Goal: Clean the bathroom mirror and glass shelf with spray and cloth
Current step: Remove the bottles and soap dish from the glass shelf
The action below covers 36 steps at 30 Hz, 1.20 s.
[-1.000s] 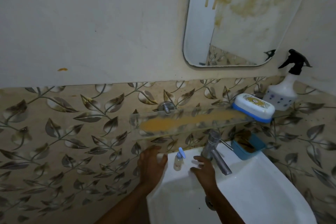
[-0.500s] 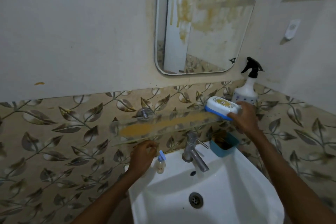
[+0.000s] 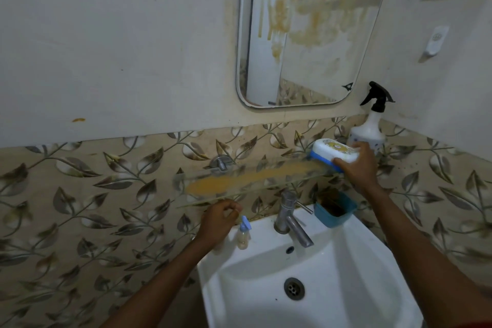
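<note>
So, one mirror (image 3: 306, 34) and one glass shelf (image 3: 253, 178), both smeared yellow-brown. The right hand (image 3: 359, 165) grips the one soap box (image 3: 334, 153) at the shelf's right end, spray bottle (image 3: 370, 125) just behind. The left hand (image 3: 219, 220) is curled closed by a small bottle (image 3: 243, 234) on the sink (image 3: 346, 287) rim; whether it holds anything, can't tell.

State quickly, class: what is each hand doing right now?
Left hand: curled shut by the sink rim; contents cannot be told.
Right hand: closed on the soap box.
</note>
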Each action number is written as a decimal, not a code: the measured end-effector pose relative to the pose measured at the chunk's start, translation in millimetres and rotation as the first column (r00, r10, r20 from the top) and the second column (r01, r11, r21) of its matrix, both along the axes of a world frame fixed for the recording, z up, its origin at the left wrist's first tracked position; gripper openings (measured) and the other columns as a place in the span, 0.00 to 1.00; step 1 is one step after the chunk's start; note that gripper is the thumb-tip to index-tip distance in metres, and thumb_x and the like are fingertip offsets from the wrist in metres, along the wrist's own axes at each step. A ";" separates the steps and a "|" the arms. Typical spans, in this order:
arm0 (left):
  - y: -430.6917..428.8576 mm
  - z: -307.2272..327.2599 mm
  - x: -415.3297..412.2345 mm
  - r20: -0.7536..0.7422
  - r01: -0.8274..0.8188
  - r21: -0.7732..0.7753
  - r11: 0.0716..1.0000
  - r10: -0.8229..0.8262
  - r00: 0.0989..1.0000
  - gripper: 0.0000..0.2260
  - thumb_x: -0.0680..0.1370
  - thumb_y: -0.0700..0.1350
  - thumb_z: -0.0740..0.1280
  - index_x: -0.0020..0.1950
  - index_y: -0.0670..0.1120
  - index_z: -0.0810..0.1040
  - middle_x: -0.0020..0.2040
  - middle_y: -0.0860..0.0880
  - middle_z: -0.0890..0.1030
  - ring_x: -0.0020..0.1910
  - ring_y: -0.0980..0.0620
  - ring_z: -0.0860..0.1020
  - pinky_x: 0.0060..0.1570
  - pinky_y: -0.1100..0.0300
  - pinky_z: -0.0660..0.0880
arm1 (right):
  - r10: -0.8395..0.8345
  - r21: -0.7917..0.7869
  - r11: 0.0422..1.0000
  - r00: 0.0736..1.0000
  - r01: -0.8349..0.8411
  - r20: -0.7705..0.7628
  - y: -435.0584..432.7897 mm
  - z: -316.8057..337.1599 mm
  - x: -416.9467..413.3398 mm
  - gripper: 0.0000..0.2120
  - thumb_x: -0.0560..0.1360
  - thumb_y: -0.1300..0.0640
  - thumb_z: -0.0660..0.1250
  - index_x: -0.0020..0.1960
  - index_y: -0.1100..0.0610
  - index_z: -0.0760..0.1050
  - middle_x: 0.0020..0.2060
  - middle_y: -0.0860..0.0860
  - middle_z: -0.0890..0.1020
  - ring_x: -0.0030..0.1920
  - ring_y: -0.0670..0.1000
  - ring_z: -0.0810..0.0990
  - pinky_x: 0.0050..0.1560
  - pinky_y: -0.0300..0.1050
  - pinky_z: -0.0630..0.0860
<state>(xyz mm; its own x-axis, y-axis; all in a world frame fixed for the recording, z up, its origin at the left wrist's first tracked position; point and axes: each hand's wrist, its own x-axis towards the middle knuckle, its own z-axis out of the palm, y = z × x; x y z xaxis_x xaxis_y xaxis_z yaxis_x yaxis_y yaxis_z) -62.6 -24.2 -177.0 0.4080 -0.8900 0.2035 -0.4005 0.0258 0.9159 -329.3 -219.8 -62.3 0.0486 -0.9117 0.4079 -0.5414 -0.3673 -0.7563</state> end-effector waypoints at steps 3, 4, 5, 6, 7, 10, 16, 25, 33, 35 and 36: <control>3.6 2.6 0.0 0.026 -0.001 0.008 1.000 0.001 1.000 0.11 0.64 0.56 0.60 0.40 0.55 0.79 0.44 0.51 0.83 0.49 0.49 0.80 0.54 0.51 0.75 | 0.011 0.004 1.000 0.970 -0.012 0.243 47.8 -6.5 3.8 0.28 0.63 0.59 0.77 0.57 0.57 0.65 0.57 0.59 0.72 0.56 0.57 0.74 0.47 0.56 0.80; 4.3 3.1 0.3 0.030 -0.002 0.014 1.000 0.002 1.000 0.10 0.64 0.55 0.60 0.39 0.56 0.79 0.44 0.51 0.82 0.49 0.49 0.80 0.55 0.51 0.75 | 0.027 0.013 0.999 0.951 -0.032 0.308 68.9 -11.5 4.6 0.27 0.64 0.61 0.76 0.56 0.56 0.64 0.56 0.58 0.71 0.55 0.55 0.74 0.45 0.51 0.80; 5.0 3.7 1.0 0.031 0.000 0.015 1.000 -0.001 1.000 0.10 0.64 0.56 0.59 0.39 0.58 0.78 0.44 0.52 0.82 0.49 0.48 0.80 0.55 0.51 0.75 | 0.056 0.017 0.998 0.928 -0.067 0.369 91.0 -16.9 5.0 0.27 0.64 0.63 0.76 0.55 0.55 0.64 0.55 0.56 0.71 0.54 0.52 0.74 0.42 0.44 0.79; 5.7 3.1 1.8 0.032 0.005 0.015 1.000 -0.006 0.999 0.11 0.63 0.57 0.58 0.39 0.58 0.78 0.44 0.53 0.82 0.50 0.48 0.80 0.55 0.51 0.75 | 0.086 0.024 0.994 0.904 -0.105 0.419 114.3 -24.1 5.6 0.26 0.65 0.64 0.75 0.55 0.54 0.64 0.54 0.54 0.71 0.53 0.51 0.74 0.40 0.37 0.78; 5.8 3.2 3.3 0.037 0.006 0.015 1.000 -0.007 0.999 0.12 0.63 0.58 0.58 0.39 0.59 0.78 0.44 0.55 0.82 0.50 0.49 0.80 0.55 0.51 0.74 | 0.103 0.036 0.990 0.883 -0.134 0.459 133.1 -33.1 6.8 0.26 0.66 0.65 0.75 0.56 0.53 0.64 0.53 0.52 0.71 0.51 0.48 0.74 0.38 0.33 0.77; 7.1 2.0 6.5 0.059 0.001 0.030 1.000 -0.003 0.998 0.13 0.63 0.58 0.58 0.40 0.59 0.78 0.44 0.54 0.82 0.49 0.50 0.80 0.54 0.52 0.74 | 0.085 0.082 0.987 0.876 -0.140 0.475 169.3 -70.6 16.7 0.27 0.65 0.65 0.75 0.56 0.53 0.65 0.52 0.51 0.71 0.50 0.48 0.74 0.38 0.35 0.77; 13.1 -1.5 8.5 0.070 0.000 0.051 0.999 -0.003 0.998 0.07 0.68 0.46 0.61 0.40 0.55 0.78 0.43 0.56 0.81 0.49 0.50 0.79 0.54 0.56 0.73 | -0.107 0.214 0.975 0.962 0.052 0.250 161.8 -139.6 65.6 0.30 0.59 0.57 0.79 0.57 0.57 0.69 0.53 0.56 0.74 0.55 0.57 0.73 0.49 0.49 0.77; 17.4 -2.5 22.9 0.064 0.023 0.034 0.999 -0.025 0.998 0.19 0.74 0.30 0.62 0.38 0.55 0.77 0.43 0.59 0.79 0.42 0.73 0.75 0.48 0.72 0.70 | -0.129 0.241 0.960 0.988 0.145 -0.079 121.7 -208.4 129.2 0.34 0.59 0.51 0.79 0.60 0.61 0.71 0.56 0.59 0.76 0.59 0.58 0.74 0.58 0.50 0.73; 28.5 6.1 27.8 0.090 0.103 0.078 0.992 -0.110 0.990 0.15 0.73 0.31 0.61 0.43 0.51 0.78 0.45 0.57 0.79 0.48 0.64 0.75 0.46 0.76 0.69 | -0.169 0.188 0.953 0.931 0.238 -0.324 112.7 -239.3 143.1 0.34 0.61 0.49 0.77 0.61 0.60 0.69 0.55 0.62 0.75 0.54 0.61 0.75 0.55 0.57 0.75; 29.6 7.4 27.3 0.110 0.136 0.076 0.988 -0.143 0.984 0.14 0.73 0.31 0.61 0.45 0.49 0.78 0.44 0.58 0.78 0.47 0.65 0.75 0.45 0.74 0.69 | -0.177 0.193 0.949 0.926 0.251 -0.334 115.9 -239.6 143.6 0.35 0.61 0.48 0.77 0.62 0.60 0.69 0.56 0.63 0.75 0.55 0.61 0.75 0.55 0.56 0.75; 29.7 8.8 26.9 0.121 0.157 0.076 0.985 -0.166 0.979 0.13 0.74 0.31 0.62 0.46 0.47 0.79 0.45 0.57 0.78 0.47 0.65 0.75 0.45 0.74 0.68 | -0.182 0.206 0.944 0.927 0.259 -0.329 118.0 -235.8 143.6 0.36 0.62 0.47 0.77 0.63 0.60 0.69 0.57 0.63 0.75 0.56 0.62 0.74 0.55 0.56 0.75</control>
<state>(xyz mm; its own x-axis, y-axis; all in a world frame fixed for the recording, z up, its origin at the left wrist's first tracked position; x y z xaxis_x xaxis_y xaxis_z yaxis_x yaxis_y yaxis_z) -35.7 5.5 -168.2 0.2327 -0.9552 0.1829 -0.5085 0.0408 0.8601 -185.7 -101.8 -298.2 -0.0798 -0.9819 0.1718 -0.8029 -0.0388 -0.5949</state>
